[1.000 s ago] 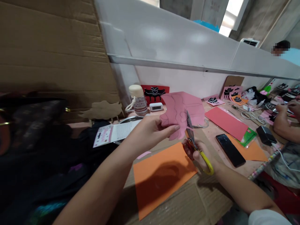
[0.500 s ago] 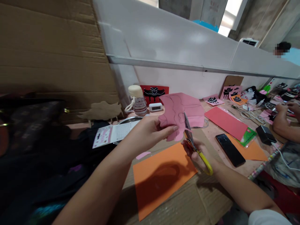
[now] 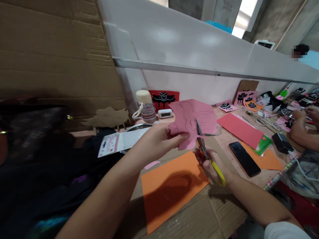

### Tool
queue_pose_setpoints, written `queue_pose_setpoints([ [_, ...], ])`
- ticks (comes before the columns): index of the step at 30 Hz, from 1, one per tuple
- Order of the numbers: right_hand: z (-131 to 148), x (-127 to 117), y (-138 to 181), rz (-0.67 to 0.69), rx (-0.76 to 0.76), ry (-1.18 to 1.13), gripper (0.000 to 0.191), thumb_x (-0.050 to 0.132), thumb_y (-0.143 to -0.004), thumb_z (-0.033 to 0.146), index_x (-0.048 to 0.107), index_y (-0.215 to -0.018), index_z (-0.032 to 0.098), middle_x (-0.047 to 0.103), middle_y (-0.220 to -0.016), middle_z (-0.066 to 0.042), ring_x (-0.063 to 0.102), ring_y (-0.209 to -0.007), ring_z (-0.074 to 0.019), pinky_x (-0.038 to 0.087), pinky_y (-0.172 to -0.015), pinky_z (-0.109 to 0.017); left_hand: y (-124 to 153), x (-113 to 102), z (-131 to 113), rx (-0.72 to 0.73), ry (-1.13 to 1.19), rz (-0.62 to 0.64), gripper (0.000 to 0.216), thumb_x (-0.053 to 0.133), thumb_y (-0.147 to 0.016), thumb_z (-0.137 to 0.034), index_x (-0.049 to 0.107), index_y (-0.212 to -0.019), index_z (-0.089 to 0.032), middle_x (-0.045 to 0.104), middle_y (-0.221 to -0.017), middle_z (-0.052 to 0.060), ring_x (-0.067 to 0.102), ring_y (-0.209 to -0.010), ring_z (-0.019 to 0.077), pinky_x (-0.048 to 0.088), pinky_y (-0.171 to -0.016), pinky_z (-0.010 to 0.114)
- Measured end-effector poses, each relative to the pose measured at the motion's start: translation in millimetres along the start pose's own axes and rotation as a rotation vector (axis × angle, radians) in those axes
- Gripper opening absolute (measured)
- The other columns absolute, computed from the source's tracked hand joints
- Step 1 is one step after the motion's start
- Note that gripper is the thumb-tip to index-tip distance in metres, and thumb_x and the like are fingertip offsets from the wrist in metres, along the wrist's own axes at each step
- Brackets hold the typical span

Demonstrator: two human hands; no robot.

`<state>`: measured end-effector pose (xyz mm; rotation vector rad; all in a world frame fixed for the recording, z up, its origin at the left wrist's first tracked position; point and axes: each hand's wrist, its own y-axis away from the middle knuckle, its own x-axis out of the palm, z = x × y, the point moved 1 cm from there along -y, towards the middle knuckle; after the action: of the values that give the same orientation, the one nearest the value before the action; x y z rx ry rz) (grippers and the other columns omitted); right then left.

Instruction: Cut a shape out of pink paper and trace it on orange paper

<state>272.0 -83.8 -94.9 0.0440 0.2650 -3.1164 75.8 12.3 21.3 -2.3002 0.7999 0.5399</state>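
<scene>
My left fingers [image 3: 183, 136] pinch pink paper [image 3: 184, 114]; right fingers [image 3: 206, 165] grip yellow-handled scissors [image 3: 203, 151] against it (both scarcely shifted since second ago), so cut seems unfinished.

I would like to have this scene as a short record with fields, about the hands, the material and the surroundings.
Left hand: holds pink paper with drawn curved lines
Right hand: holds yellow-handled scissors
Scissor position: blades at the pink paper
Below: orange sheet, lying on cardboard
Behind: lidded bottle, red card
Right side: black smartphone; farther off, a co-worker's hand
</scene>
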Motion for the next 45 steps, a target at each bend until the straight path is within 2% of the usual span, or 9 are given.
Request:
queue_pose_setpoints([
  [11,-8.8,-1.4,-1.0,0.014,-0.027,-0.007,0.064,0.071,-0.076,0.079,0.069,-0.111,0.025,0.055,-0.091,-0.004,0.052,-0.079,-0.0182,0.044,-0.068,-0.028,1.3,1.3,2.3,-0.059,0.038,0.013,0.035,0.06,-0.086,-0.03,0.055,-0.053,-0.019,0.047,-0.047,-0.006,0.038,-0.045,0.008,0.03,-0.044,0.02],
  [16,-6.2,0.0,-0.9,0.01,-0.021,-0.013,0.068,0.072,-0.074,0.08,0.067,-0.11,0.023,0.054,-0.088,-0.003,0.047,-0.071,-0.0157,0.041,-0.061,-0.026,1.5,1.7,2.8,-0.061,0.055,0.019,0.032,0.06,-0.086,-0.03,0.056,-0.057,-0.019,0.048,-0.049,-0.006,0.04,-0.047,0.0084,0.031,-0.045,0.02],
  [21,-6.9,0.2,-1.4,-0.013,-0.019,-0.023,0.063,0.074,-0.074,0.077,0.07,-0.109,0.024,0.055,-0.087,-0.003,0.053,-0.077,-0.0179,0.046,-0.068,-0.028,2.3,-0.8,5.0,-0.01,-0.021,-0.005,0.035,0.059,-0.089,-0.031,0.053,-0.056,-0.019,0.049,-0.048,-0.006,0.041,-0.046,0.0094,0.033,-0.046,0.021],
  [26,-7.2,0.9,-0.5,-0.023,-0.018,-0.034,0.057,0.075,-0.074,0.076,0.072,-0.106,0.028,0.055,-0.086,-0.002,0.057,-0.08,-0.0186,0.048,-0.071,-0.028,2.0,-1.5,4.4,-0.035,-0.028,0.015,0.033,0.058,-0.089,-0.031,0.055,-0.058,-0.02,0.051,-0.049,-0.005,0.043,-0.045,0.0102,0.033,-0.045,0.022],
  [34,-8.9,-1.0,-0.8,-0.01,-0.012,-0.013,0.06,0.074,-0.073,0.078,0.072,-0.107,0.029,0.061,-0.091,-0.004,0.06,-0.082,-0.0207,0.046,-0.067,-0.029,1.8,-2.1,2.4,-0.04,0.071,0.032,0.031,0.053,-0.091,-0.032,0.054,-0.063,-0.02,0.054,-0.054,-0.004,0.049,-0.048,0.0108,0.038,-0.047,0.021],
  [40,-5.4,-1.9,0.2,-0.018,0.012,0.037,0.065,0.071,-0.071,0.083,0.071,-0.107,0.029,0.063,-0.094,-0.006,0.062,-0.082,-0.0227,0.047,-0.065,-0.03,2.7,-3.1,2.1,-0.086,0.069,0.038,0.03,0.051,-0.09,-0.03,0.053,-0.062,-0.021,0.047,-0.048,-0.005,0.04,-0.043,0.0097,0.032,-0.042,0.021],
  [45,-7.9,-1.6,-0.1,-0.024,0.006,0.027,0.066,0.072,-0.072,0.082,0.071,-0.107,0.027,0.062,-0.092,-0.005,0.061,-0.083,-0.0214,0.049,-0.074,-0.032,2.1,-3.3,2.2,-0.07,0.03,0.037,0.03,0.05,-0.09,-0.031,0.052,-0.062,-0.021,0.048,-0.049,-0.005,0.042,-0.045,0.0101,0.033,-0.043,0.02],
])
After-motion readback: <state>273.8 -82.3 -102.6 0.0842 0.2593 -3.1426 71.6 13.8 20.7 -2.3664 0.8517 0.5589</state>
